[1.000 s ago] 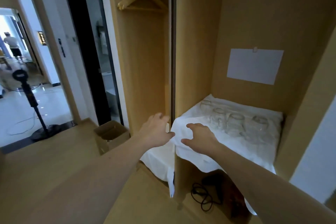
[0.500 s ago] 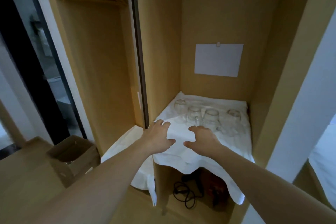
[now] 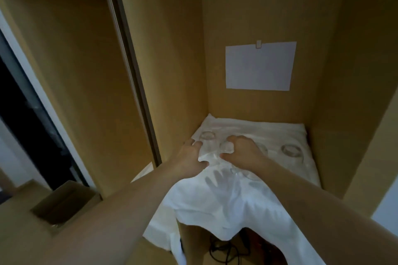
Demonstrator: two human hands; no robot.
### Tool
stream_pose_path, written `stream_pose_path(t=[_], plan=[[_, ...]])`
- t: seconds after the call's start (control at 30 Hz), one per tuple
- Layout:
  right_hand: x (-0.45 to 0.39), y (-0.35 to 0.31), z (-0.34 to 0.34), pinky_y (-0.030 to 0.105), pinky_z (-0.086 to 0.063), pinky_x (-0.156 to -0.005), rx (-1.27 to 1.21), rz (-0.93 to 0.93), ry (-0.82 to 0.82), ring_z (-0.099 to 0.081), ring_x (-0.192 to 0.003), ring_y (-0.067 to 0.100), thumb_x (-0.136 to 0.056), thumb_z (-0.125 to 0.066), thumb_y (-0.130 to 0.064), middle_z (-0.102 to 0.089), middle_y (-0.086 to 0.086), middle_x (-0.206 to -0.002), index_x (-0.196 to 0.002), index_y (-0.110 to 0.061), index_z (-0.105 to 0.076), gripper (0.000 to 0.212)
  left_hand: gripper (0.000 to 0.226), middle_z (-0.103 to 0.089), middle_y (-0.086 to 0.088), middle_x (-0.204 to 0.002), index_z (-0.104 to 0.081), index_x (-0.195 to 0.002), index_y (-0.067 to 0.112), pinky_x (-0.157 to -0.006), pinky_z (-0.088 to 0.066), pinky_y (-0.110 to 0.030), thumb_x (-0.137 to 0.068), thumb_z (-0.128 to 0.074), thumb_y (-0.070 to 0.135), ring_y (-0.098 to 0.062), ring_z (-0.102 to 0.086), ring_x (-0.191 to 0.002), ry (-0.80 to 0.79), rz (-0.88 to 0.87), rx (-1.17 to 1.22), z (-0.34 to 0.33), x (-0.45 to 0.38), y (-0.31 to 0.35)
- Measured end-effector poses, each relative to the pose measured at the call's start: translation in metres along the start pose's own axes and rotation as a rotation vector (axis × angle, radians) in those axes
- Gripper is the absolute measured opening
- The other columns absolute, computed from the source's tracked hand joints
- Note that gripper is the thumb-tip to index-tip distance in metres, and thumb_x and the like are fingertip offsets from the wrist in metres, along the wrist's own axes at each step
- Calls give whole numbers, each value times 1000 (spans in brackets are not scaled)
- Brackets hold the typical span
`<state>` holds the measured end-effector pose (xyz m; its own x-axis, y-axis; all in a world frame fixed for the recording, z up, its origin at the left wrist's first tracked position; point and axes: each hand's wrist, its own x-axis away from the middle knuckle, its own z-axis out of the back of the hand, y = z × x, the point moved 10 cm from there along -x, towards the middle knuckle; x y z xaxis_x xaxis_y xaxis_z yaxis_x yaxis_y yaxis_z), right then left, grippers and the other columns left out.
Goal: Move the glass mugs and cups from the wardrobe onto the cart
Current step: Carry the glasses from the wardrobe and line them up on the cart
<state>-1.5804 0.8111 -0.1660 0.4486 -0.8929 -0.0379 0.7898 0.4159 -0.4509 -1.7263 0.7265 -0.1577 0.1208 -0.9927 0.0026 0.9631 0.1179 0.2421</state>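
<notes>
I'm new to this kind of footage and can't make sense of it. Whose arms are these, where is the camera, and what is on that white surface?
There is no machine here. A person wears a wide-angle camera on the head, looking forward and down, so the two bare arms reaching in from the bottom are their own. There is just this one view.

They stand at a wooden wardrobe. Its shelf is covered by a white cloth that hangs over the front edge. On the cloth stand several clear glass cups, such as one at the far left and one at the right. They are hard to count, being transparent.

The right hand curls its fingers round a glass. The left hand reaches beside it; whether it grips anything is unclear. A white sheet of paper hangs on the back wall.
</notes>
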Motion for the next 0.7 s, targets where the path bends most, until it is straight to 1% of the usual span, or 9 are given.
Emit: stream_pose_path(t=[0.07, 0.13, 0.23, 0.33, 0.4, 0.5, 0.6, 0.63, 0.7], plan=[[-20, 4, -11, 41, -47, -101, -4, 1, -42, -54, -123, 31, -83, -69, -55, -58, 8, -132, -138, -22, -52, 67, 72, -36, -9, -155, -33, -155, 16, -107, -40, -37, -96, -63, 45, -31, -38, -139, -6, 6, 24, -8, -22, -5], [-41, 8, -21, 42, -45, -104, 14, 1, -69, -52, -125, 32, -83, -69, -56, -57, 10, -133, -137, -21, -52, 67, 73, -39, -8, -154, -32, -155, 19, -105, -42, -37, -95, -64, 45, -32, -41, -136, -13, 12, 23, -15, -45, -11], [-68, 13, -29, 43, -41, -108, 40, 4, -98, -46, -131, 34, -83, -70, -56, -52, 12, -140, -144, -20, -47, 74, 74, -44, -9, -148, -33, -152, 23, -101, -46, -38, -91, -68, 43, -32, -47, -129, 32, 9, 61, -16, -75, -17], [-88, 14, -40, 42, -43, -105, 102, -4, -164, -43, -131, 34, -79, -75, -56, -48, 11, -139, -145, -23, -43, 80, 83, -38, -11, -153, -28, -155, 21, -102, -45, -39, -88, -71, 44, -34, -45, -133, 69, 13, 53, -16, -101, -25], [-96, 16, -52, 42, -45, -103, 174, -30, -263, -42, -130, 34, -75, -80, -51, -43, 11, -138, -145, -23, -41, 85, 91, -31, -12, -157, -25, -158, 25, -105, -45, -42, -84, -75, 43, -35, -42, -136, 56, 9, 57, -20, -114, -28], [-102, 19, -72, 45, -47, -103, 284, -77, -424, -38, -130, 35, -73, -86, -39, -36, 12, -138, -145, -20, -34, 91, 102, -24, -14, -160, -21, -159, 30, -108, -44, -42, -77, -83, 37, -37, -38, -140, -6, -18, 70, -28, -134, -27], [-108, 22, -80, 44, -51, -93, 410, -82, -474, -40, -125, 36, -71, -89, -23, -34, 12, -135, -140, -19, -30, 91, 114, -27, -14, -156, -20, -159, 26, -110, -41, -41, -70, -89, 34, -35, -37, -140, -97, -75, -6, -36, -156, -18], [-110, 24, -82, 42, -52, -88, 441, -88, -476, -43, -121, 37, -69, -89, -20, -34, 12, -133, -138, -19, -30, 92, 114, -32, -12, -153, -22, -158, 25, -108, -44, -42, -68, -91, 33, -34, -41, -137, -159, -81, -30, -43, -161, -15], [-114, 27, -83, 39, -52, -79, 483, -100, -456, -48, -113, 35, -64, -91, -17, -36, 11, -127, -136, -20, -30, 94, 105, -41, -9, -140, -30, -150, 23, -97, -50, -43, -66, -93, 32, -32, -50, -126, -257, -68, -112, -55, -170, -11]])
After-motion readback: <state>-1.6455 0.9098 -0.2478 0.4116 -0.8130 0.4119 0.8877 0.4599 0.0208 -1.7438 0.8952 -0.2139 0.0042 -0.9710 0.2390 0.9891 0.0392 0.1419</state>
